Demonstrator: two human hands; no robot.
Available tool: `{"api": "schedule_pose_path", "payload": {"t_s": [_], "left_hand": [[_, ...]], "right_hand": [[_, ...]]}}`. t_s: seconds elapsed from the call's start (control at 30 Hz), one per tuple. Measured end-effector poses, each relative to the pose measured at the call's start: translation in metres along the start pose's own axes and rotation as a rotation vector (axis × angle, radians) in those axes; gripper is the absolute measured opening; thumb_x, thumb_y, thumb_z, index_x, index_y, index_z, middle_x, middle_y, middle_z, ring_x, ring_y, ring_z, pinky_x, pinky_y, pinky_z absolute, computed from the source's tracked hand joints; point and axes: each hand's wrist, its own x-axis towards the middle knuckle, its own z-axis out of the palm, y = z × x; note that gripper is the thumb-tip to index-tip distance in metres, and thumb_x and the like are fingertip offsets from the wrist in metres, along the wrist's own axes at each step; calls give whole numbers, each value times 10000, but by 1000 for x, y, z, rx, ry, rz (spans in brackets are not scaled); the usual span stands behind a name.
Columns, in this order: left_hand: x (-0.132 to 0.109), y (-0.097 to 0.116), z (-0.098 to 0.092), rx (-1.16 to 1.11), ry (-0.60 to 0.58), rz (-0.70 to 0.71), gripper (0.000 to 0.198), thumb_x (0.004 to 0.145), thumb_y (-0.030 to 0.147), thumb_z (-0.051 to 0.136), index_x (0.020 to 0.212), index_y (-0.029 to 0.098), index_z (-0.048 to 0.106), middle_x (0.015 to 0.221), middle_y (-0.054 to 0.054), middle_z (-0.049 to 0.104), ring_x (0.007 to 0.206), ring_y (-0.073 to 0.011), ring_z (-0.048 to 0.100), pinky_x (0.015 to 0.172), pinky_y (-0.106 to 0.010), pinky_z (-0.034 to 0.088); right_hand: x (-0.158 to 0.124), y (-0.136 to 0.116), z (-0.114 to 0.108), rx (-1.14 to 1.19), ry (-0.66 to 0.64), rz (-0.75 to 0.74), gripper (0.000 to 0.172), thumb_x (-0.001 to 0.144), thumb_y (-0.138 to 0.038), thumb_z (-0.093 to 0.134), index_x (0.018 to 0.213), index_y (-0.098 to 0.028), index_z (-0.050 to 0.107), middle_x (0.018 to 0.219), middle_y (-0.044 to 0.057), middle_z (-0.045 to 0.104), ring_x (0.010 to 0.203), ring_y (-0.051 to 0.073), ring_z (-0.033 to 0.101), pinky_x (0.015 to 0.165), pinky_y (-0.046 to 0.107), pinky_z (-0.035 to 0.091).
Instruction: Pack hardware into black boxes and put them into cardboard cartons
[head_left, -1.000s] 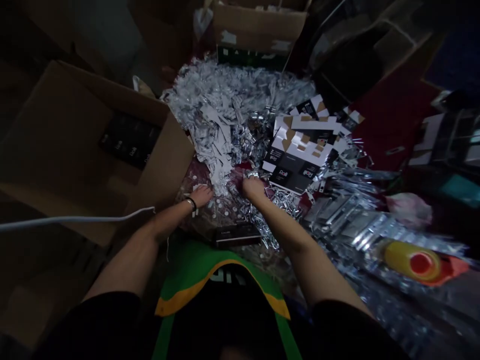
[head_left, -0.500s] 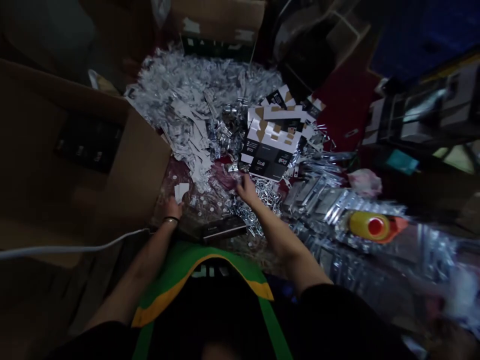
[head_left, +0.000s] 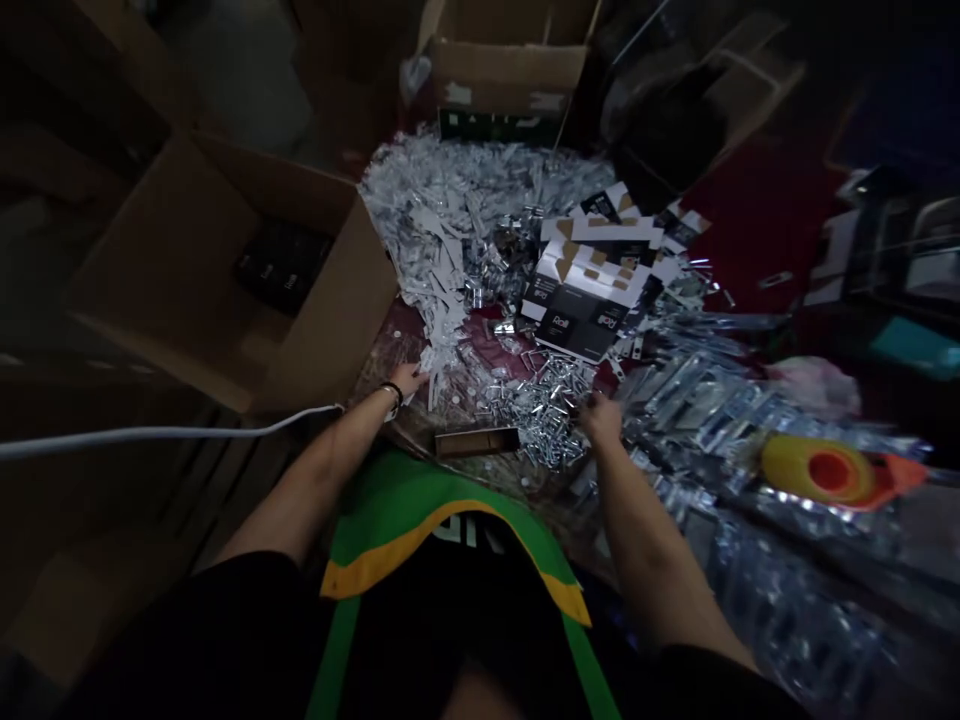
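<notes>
My left hand [head_left: 407, 382], with a dark band at the wrist, reaches to the front end of a heap of white strips [head_left: 444, 330]. Its fingers are bent together, and a pale piece shows under the palm; what they grip is unclear. My right hand [head_left: 601, 420] is at the right edge of a pile of small shiny metal pins [head_left: 555, 405]. Those fingers are curled and dim, so anything inside them is hidden. Between my hands, close to my green apron [head_left: 450, 490], lies a narrow open box [head_left: 476, 443] with a brown inside.
A large open carton [head_left: 330, 330] stands at left with black boxes [head_left: 277, 265] inside. Flat printed cartons [head_left: 574, 300] lie behind the pins. Clear packets [head_left: 697, 400] and a yellow bottle [head_left: 802, 468] with a red-orange top are at right. A white cable [head_left: 187, 433] crosses at left.
The view has shifted, so the scene sits further right. My left hand has gone from beside the carton to the strips. My right hand has moved from behind the pins to their right edge.
</notes>
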Motion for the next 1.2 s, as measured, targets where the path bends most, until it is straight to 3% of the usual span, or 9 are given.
{"api": "schedule_pose_path", "payload": {"t_s": [0.23,0.33,0.43,0.6,0.67,0.83,1.0,1.1,1.2], "left_hand": [[-26,1,-16,-168,-37,-26,174,879,278,643,774,139,641,670,-18,673,602,-117,584,655,-232,486],[-33,13,-17,-210,-11,-64,133,923,275,616,887,147,614,714,-28,690,614,-129,634,647,-239,500],[-54,30,-13,-221,52,6,159,972,279,530,923,153,613,756,-26,692,576,-126,623,610,-237,485],[-128,25,-6,29,-61,414,289,976,285,483,998,159,743,761,-39,660,706,-175,628,746,-285,545],[-157,17,3,160,-179,558,382,929,207,502,1225,178,741,921,-77,697,881,-216,668,869,-320,561],[-182,39,72,556,-355,574,696,861,78,517,1556,88,511,1279,-225,627,1063,-302,686,963,-404,552],[-156,78,137,635,-221,356,578,1006,131,408,1574,37,463,1326,-324,604,1158,-402,674,995,-513,525],[-160,74,135,617,-203,333,522,989,123,473,1501,59,549,1267,-302,650,1211,-400,651,1052,-527,496],[-174,47,90,608,-220,481,478,1008,143,446,1468,149,575,1226,-207,686,1153,-320,682,1038,-471,528]], "right_hand": [[-66,9,-22,183,181,186,410,969,-337,455,1217,-88,668,1068,203,704,973,306,645,867,416,492],[-122,-19,-10,321,175,-87,388,975,-310,433,1227,-131,669,1130,173,726,1026,291,665,945,417,511],[-175,-75,11,268,-46,-535,372,985,-236,455,1264,-216,701,1278,117,724,1188,272,645,1078,396,471],[-192,-120,29,41,-169,-599,404,1025,-238,467,1367,-179,674,1402,162,658,1326,300,548,1192,444,360],[-189,-90,22,35,-84,-500,410,1034,-304,471,1372,-181,667,1420,171,632,1335,308,522,1188,459,357],[-176,11,12,55,209,296,593,995,-321,468,1500,-13,507,1393,357,534,1310,420,518,1050,563,458],[-168,24,44,467,156,609,713,921,-254,579,1548,14,374,1427,402,493,1380,427,499,1076,602,434],[-164,28,54,606,61,645,739,804,-277,742,1428,10,470,1325,370,597,1293,390,578,1079,554,437],[-154,42,52,859,59,682,550,737,-280,787,1218,-103,587,1301,280,648,1286,325,590,1047,444,480]]}}
